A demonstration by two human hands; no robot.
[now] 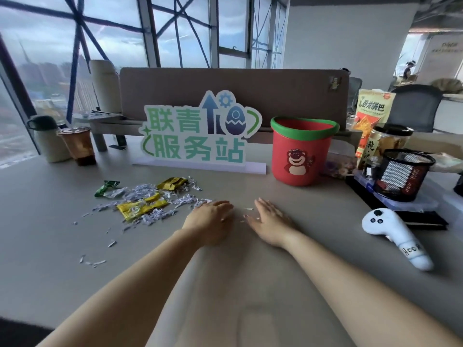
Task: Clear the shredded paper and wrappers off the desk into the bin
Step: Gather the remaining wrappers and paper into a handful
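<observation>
A heap of white shredded paper [147, 196] lies on the grey desk left of centre, mixed with yellow wrappers [141, 209], an olive wrapper [172, 183] and a green wrapper [107, 187]. Stray shreds [92, 262] trail toward the near left. The red bin [302, 151], green-rimmed with a bear picture, stands upright at the back right of centre. My left hand [211, 220] rests flat on the desk at the heap's right edge, fingers relaxed. My right hand [269, 221] lies flat beside it, fingers straight, holding nothing. A few shreds [248, 209] lie between the hands.
A standing sign [200, 131] with green characters sits behind the heap. Cups [77, 146] stand at the back left. At the right are a black mesh holder [406, 171], snack bags [373, 113] and a white plush toy [393, 236].
</observation>
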